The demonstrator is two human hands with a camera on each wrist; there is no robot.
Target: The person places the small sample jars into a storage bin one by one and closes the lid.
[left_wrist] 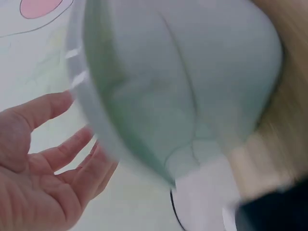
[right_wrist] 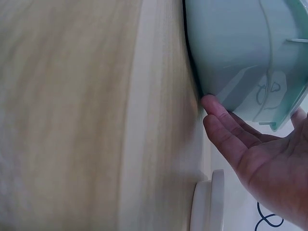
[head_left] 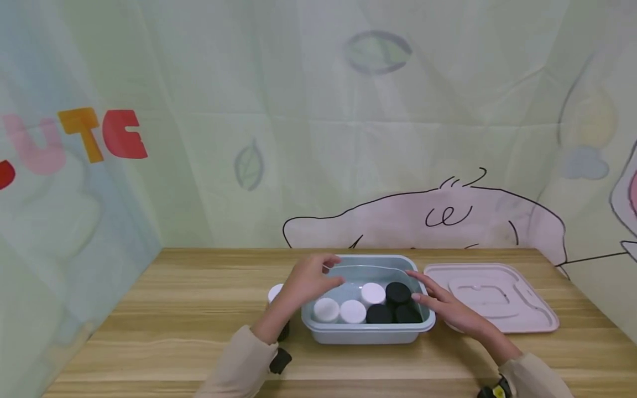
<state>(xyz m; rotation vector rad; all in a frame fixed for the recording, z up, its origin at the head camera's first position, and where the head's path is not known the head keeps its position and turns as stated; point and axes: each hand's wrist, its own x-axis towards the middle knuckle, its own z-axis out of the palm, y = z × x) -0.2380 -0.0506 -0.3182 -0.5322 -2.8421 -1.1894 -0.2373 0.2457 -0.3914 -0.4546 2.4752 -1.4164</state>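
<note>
A light blue plastic tub (head_left: 365, 335) stands on the table, holding white round-topped pieces (head_left: 353, 311) and black ones (head_left: 380, 313) like small capped jars. My left hand (head_left: 313, 279) hovers at its left rim, thumb and fingers apart, nothing gripped. In the left wrist view the tub (left_wrist: 226, 53) is blurred, with that hand (left_wrist: 53, 168) beside its rim. At the right side is my right hand (head_left: 450, 309). In the right wrist view, the right hand's (right_wrist: 269, 163) extended fingers touch the tub's outer wall, while one digit reaches the rim. Contact of the left fingertips is unclear.
A pale pink lid (head_left: 527, 309) lies flat right of the tub, close to the right forearm. Left of the tub, another white-topped piece (head_left: 275, 292) and a black one (head_left: 284, 333) are partly hidden by the left arm. A printed cloth (head_left: 298, 138) hangs behind the wooden table (head_left: 199, 309).
</note>
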